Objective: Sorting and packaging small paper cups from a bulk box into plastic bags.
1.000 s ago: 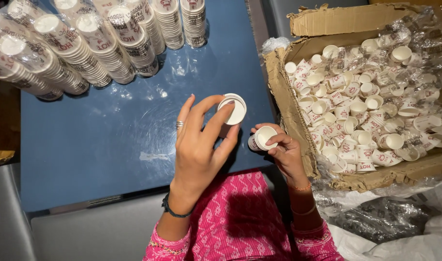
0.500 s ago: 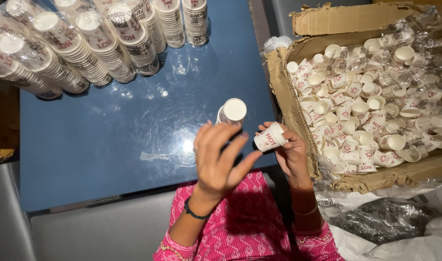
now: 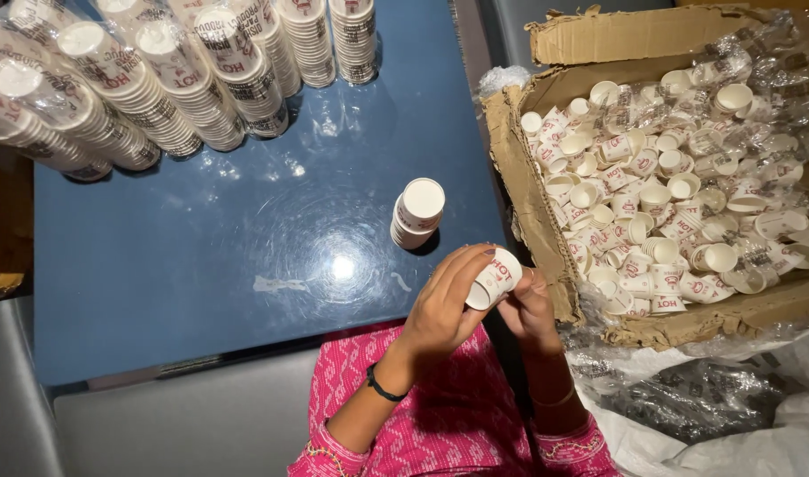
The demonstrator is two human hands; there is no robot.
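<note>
A small white paper cup with red print point(image 3: 493, 278) lies on its side between both hands, just past the near edge of the blue table point(image 3: 201, 256). My left hand point(image 3: 444, 305) closes its fingers around the cup from the left. My right hand point(image 3: 530, 305) touches it from below on the right. A short stack of the same cups point(image 3: 417, 213) stands upside down on the table, a little beyond the hands and apart from them.
An open cardboard box point(image 3: 532, 212) lined with clear plastic holds several loose cups point(image 3: 669, 194) at the right. Long wrapped sleeves of stacked cups point(image 3: 157, 79) stand along the table's far edge. Crumpled plastic wrap point(image 3: 714, 397) lies at the lower right.
My left hand let go of the short cup stack on the table and drew back to join the right hand on the single cup.
</note>
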